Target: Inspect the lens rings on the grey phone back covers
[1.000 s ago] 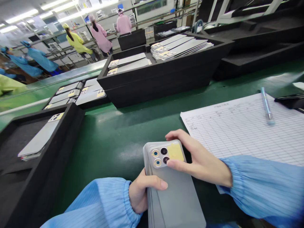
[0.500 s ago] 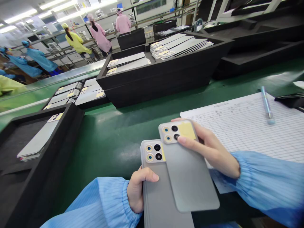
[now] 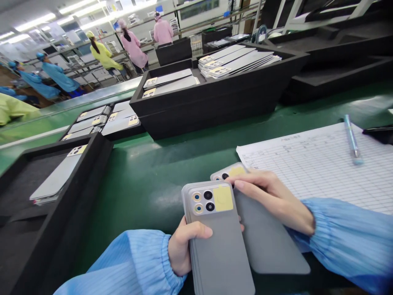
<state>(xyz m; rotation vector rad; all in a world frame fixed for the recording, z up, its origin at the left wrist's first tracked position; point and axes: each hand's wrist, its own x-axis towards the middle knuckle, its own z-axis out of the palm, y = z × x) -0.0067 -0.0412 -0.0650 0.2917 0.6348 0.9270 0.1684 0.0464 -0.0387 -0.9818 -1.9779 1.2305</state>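
My left hand point(image 3: 192, 241) is closed around a stack of grey phone back covers point(image 3: 219, 246), its thumb lying across the top one. The top cover has a square camera block with round lens rings and a yellow film patch. Another grey phone back cover point(image 3: 270, 237) lies partly behind the stack, to its right, at a slant. My right hand point(image 3: 270, 192) is over this cover's upper end, fingers stretched out, with the index finger and thumb at the stack's upper right corner. Whether they touch the stack I cannot make out.
A printed form point(image 3: 294, 159) with a pen point(image 3: 353, 139) lies to the right on the green table point(image 3: 147, 176). Black trays point(image 3: 215, 102) with more covers stand behind, and another black tray point(image 3: 95, 164) is at the left. Several people work in the background.
The cover that my right hand held over the stack is now lower, behind it and further right. The stack's top cover and its yellow patch are uncovered. My left hand keeps its hold.
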